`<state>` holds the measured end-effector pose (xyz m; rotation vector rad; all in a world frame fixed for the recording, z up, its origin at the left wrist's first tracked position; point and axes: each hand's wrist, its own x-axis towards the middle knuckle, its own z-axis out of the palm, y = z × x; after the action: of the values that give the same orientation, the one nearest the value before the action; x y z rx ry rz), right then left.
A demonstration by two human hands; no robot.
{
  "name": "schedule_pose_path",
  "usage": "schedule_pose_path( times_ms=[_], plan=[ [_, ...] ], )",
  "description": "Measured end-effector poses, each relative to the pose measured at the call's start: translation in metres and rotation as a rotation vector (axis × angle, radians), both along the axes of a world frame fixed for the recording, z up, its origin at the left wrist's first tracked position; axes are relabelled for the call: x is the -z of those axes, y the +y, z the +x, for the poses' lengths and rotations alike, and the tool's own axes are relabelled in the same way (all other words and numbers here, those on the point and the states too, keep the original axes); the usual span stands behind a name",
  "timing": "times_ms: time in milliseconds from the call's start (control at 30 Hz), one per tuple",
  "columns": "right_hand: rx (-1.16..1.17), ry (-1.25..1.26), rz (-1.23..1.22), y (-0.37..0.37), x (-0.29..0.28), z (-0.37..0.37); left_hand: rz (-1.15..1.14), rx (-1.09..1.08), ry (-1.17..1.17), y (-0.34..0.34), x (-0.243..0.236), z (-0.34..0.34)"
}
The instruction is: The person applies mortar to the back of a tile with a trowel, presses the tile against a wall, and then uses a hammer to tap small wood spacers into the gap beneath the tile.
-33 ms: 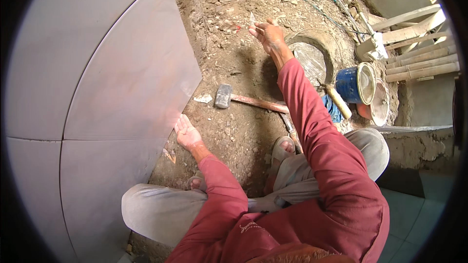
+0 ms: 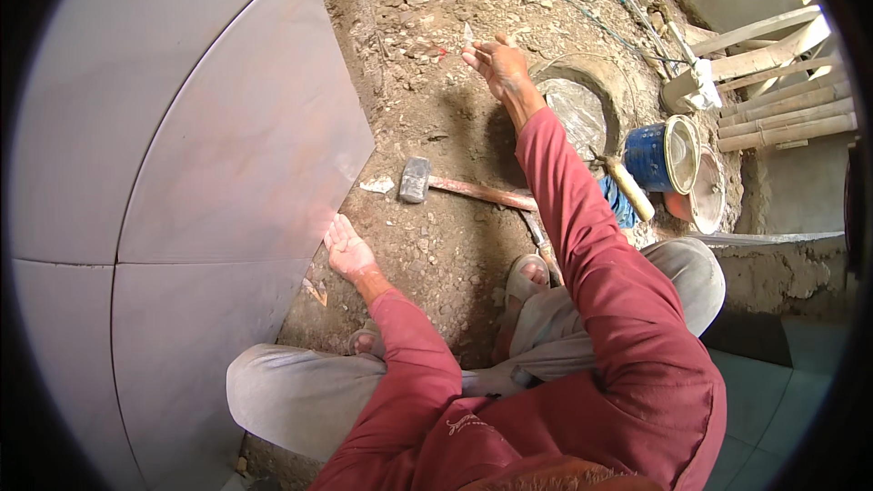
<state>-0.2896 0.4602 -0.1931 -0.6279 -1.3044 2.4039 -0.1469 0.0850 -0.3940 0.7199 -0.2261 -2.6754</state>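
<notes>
Tile [image 2: 245, 132] & hammer [image 2: 473, 190], dirt gnd [image 2: 414, 259].
L hand [image 2: 349, 252]: palm up, fingers extended, grip wide; tips at tile's R edge, nr lower corner, contact can't tell. R hand [image 2: 502, 68]: raised over gnd, fingers part-curled; wht chip [image 2: 467, 35] at tips, held or lying behind, can't tell. Tile: along gnd's L edge, R corner pointing twd hammer. Hammer: on gnd, head nr tile's corner, handle running R. Blue bucket [image 2: 646, 158]: nr gnd's R edge, beside red bucket [image 2: 707, 195].
</notes>
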Motion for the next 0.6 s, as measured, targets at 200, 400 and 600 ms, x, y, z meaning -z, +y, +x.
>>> schedule_pose_path(
  times_ms=[200, 400, 600],
  plan=[
    [-0.010, 0.001, 0.004, -0.003, -0.003, 0.003, -0.003, 0.025, 0.045, -0.006, 0.010, 0.000],
    [-0.050, -0.020, 0.010, -0.012, 0.011, 0.002, 0.007, 0.014, 0.039, -0.002, 0.013, 0.003],
    [-0.235, -0.088, 0.015, -0.054, 0.030, 0.007, -0.002, -0.026, 0.041, -0.007, 0.018, 0.000]
  ],
)
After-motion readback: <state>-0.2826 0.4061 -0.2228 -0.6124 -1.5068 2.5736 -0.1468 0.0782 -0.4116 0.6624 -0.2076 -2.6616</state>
